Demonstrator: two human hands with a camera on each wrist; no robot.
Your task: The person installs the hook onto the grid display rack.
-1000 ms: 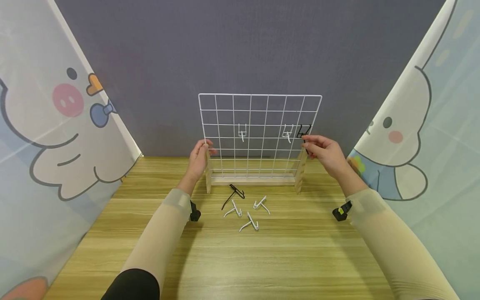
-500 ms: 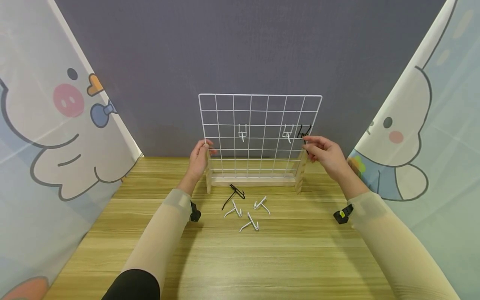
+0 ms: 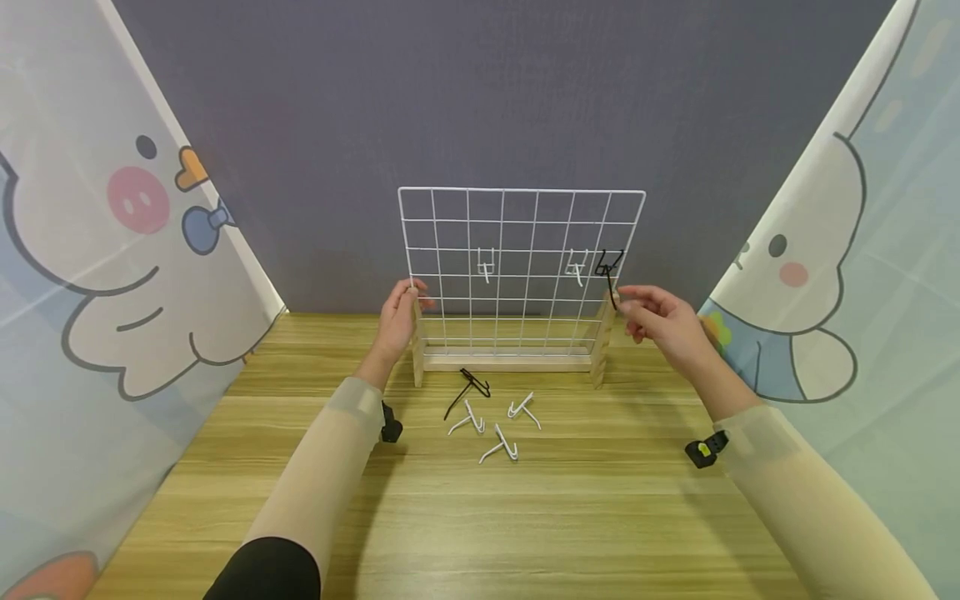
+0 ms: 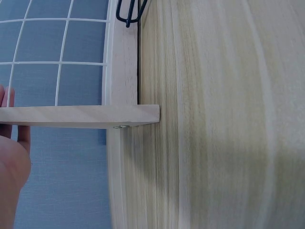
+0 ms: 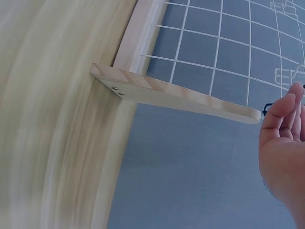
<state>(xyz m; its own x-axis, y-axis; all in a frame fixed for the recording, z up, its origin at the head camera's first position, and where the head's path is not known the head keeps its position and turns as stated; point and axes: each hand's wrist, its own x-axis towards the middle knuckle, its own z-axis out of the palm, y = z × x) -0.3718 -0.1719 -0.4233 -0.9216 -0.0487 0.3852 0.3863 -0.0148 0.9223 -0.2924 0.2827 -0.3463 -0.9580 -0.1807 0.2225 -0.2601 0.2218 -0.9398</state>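
Observation:
A white wire grid panel (image 3: 517, 221) stands upright in a wooden stand (image 3: 506, 363) on the table. My left hand (image 3: 396, 321) grips the left wooden post (image 4: 71, 116) and the panel's edge, fingers behind and partly hidden. At the panel's right edge hangs a black wire hook (image 3: 609, 275), its prong pointing down toward me. My right hand (image 3: 663, 323) is beside the prong's tip, fingers loosely bent; whether a fingertip still touches it I cannot tell. Two white hooks, one centre-left (image 3: 485, 267) and one farther right (image 3: 576, 269), also hang on the grid.
On the table (image 3: 585, 500) before the stand lie a black hook (image 3: 468, 390) and three white hooks, at left (image 3: 468, 418), right (image 3: 522, 408) and nearest me (image 3: 501, 446). A grey wall (image 3: 525, 100) rises behind; printed curtains (image 3: 795, 250) flank both sides.
My right hand has let go of the black hook's prong and moved slightly right and down, baring the prong. The hook stays on the grid. My left hand keeps its place.

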